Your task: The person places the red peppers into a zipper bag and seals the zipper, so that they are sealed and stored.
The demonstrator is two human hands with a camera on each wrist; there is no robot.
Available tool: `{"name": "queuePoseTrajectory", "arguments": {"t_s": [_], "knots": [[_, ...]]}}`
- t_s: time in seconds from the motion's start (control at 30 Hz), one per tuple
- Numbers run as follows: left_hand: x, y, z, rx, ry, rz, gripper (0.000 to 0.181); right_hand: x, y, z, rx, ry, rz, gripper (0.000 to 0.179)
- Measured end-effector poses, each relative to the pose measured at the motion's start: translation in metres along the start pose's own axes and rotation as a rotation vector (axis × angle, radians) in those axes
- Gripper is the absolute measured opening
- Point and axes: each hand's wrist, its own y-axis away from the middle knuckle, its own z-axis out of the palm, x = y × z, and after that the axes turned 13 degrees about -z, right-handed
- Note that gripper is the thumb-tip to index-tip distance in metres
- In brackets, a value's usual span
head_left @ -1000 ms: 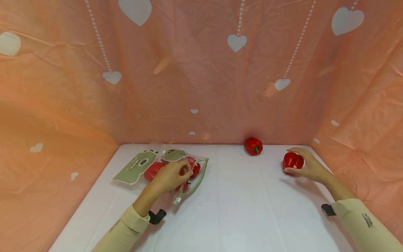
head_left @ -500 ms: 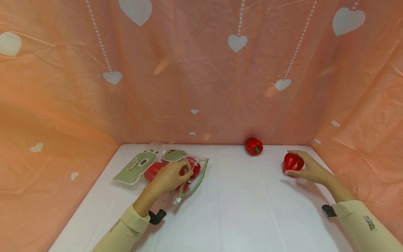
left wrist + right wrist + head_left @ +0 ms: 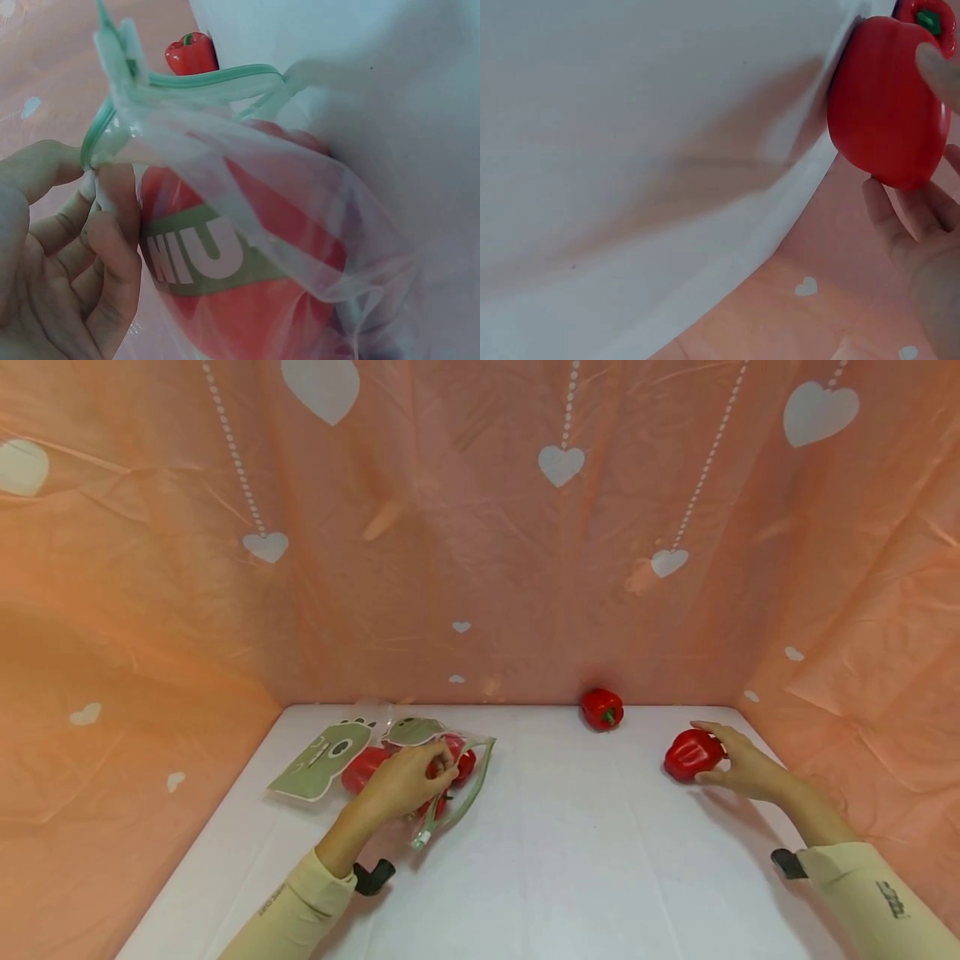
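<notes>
Between curled fingers and thumb, my left hand (image 3: 408, 778) pinches the rim of a clear zip bag (image 3: 217, 79) with a green seal. Red bell peppers (image 3: 244, 330) show through the plastic, partly covered by the hand and the bag's green cartoon print (image 3: 322, 760). At the table's right side, my right hand (image 3: 746, 767) holds another red bell pepper (image 3: 688, 756) at its right end, thumb on the near side and fingers on the far side. The pepper lies on its side. In the right wrist view, fingertips (image 3: 874, 187) touch its end.
One more red bell pepper (image 3: 602, 709) lies at the back edge of the white table (image 3: 570, 835), left of the right hand. Orange sheeting with hearts (image 3: 517, 568) walls the table at the back and both sides.
The right hand's pepper has turned from standing to lying, its free end swinging left, while the fingers shifted toward its right end. The left hand and bag stay in place.
</notes>
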Motion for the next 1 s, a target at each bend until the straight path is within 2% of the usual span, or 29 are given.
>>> {"name": "queuePoseTrajectory", "arguments": {"t_s": [0.33,0.7,1.0], "knots": [[-0.0002,0.0002,0.0002,0.005,-0.003,0.014,0.013,0.0024,0.0039,-0.0036,0.007,0.053,-0.05,0.076],[0.0018,-0.0003,-0.0004,0.002,-0.009,0.001,0.014,-0.001,0.0044,-0.0083,0.006,0.003,0.012,0.072],[0.0012,0.0003,-0.0007,-0.001,-0.01,0.001,0.014,-0.0042,0.0043,0.0001,0.016,-0.056,0.04,0.075]]}}
